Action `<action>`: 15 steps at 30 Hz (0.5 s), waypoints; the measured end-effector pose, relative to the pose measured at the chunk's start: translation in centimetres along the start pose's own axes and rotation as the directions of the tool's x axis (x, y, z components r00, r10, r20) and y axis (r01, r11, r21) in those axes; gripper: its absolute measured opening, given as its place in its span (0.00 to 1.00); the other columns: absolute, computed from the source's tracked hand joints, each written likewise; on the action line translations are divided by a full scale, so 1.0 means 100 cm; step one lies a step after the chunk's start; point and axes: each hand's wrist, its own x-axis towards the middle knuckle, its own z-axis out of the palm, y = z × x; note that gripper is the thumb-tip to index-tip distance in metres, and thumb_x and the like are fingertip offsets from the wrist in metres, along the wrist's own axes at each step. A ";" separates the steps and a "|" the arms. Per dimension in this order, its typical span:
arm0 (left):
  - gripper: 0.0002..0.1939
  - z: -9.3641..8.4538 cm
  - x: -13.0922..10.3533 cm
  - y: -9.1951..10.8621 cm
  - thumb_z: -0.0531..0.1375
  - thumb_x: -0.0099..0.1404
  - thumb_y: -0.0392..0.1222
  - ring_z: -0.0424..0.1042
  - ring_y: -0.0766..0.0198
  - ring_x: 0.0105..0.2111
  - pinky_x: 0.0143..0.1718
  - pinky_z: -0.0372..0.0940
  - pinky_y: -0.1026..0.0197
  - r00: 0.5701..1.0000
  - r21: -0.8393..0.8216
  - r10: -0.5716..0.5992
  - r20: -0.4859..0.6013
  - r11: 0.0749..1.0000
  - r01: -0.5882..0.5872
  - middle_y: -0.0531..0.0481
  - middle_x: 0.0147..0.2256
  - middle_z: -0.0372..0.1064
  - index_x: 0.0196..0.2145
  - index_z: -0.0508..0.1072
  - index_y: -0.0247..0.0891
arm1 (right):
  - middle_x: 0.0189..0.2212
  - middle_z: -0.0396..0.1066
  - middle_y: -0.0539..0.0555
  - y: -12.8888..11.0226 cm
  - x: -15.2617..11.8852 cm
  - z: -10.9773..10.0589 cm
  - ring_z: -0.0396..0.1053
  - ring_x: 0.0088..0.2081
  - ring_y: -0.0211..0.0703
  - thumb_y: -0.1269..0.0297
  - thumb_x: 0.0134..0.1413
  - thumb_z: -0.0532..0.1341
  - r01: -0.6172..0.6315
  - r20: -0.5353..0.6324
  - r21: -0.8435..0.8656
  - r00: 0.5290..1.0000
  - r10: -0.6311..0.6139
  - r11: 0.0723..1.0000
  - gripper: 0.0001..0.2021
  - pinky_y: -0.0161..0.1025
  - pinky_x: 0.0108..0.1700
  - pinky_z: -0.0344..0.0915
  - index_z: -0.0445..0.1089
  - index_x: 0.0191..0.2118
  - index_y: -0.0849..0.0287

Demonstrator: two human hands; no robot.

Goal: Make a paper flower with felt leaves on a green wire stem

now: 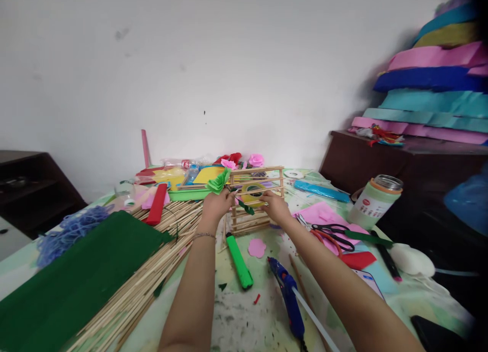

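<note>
My left hand (pixel 218 208) is closed in a pinch at the base of a green paper flower (pixel 218 182). Dark green leaves (pixel 246 207) stick out to the right of its fingertips, seemingly on the flower's stem. Just beyond both hands stands a small lattice frame of thin wooden sticks (pixel 234 209). My right hand (pixel 276 208) has its fingers pinched together at the frame's right part; what they hold is too small to make out. Through the lattice shows a roll of yellow tape (pixel 249 189). A pink paper flower shape (pixel 256 247) lies flat below the hands.
Near me lie a green box cutter (pixel 239 263) and a blue glue gun (pixel 287 296). Scissors (pixel 331 230), a bottle (pixel 375 202) and a phone (pixel 368 281) are on the right. Bundled wooden sticks (pixel 152 275) and dark green paper (pixel 84 275) cover the left.
</note>
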 end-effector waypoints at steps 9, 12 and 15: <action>0.14 0.000 0.005 -0.002 0.57 0.69 0.47 0.73 0.59 0.43 0.44 0.70 0.51 1.000 -0.034 -0.017 -0.003 0.999 0.017 0.44 0.47 0.71 0.48 0.71 0.37 | 0.51 0.69 0.57 0.003 0.000 0.002 0.70 0.47 0.47 0.61 0.63 0.60 0.043 0.022 0.140 0.999 -0.047 0.989 0.13 0.50 0.48 0.70 0.69 0.51 0.59; 0.14 0.001 0.005 -0.003 0.57 0.69 0.47 0.73 0.59 0.42 0.44 0.70 0.52 1.000 -0.063 -0.014 -0.014 0.998 0.013 0.44 0.46 0.71 0.48 0.71 0.37 | 0.51 0.69 0.58 0.011 0.002 -0.004 0.70 0.48 0.47 0.61 0.63 0.60 0.093 0.054 0.228 0.993 -0.108 0.969 0.14 0.51 0.49 0.70 0.68 0.51 0.59; 0.14 0.002 0.004 -0.004 0.57 0.69 0.47 0.73 0.59 0.43 0.44 0.70 0.51 0.999 -0.101 0.009 -0.038 0.995 -0.013 0.44 0.47 0.71 0.48 0.71 0.37 | 0.50 0.70 0.57 0.024 0.004 -0.013 0.71 0.47 0.46 0.61 0.64 0.59 0.093 0.066 0.317 0.991 -0.119 0.944 0.13 0.49 0.48 0.70 0.69 0.51 0.59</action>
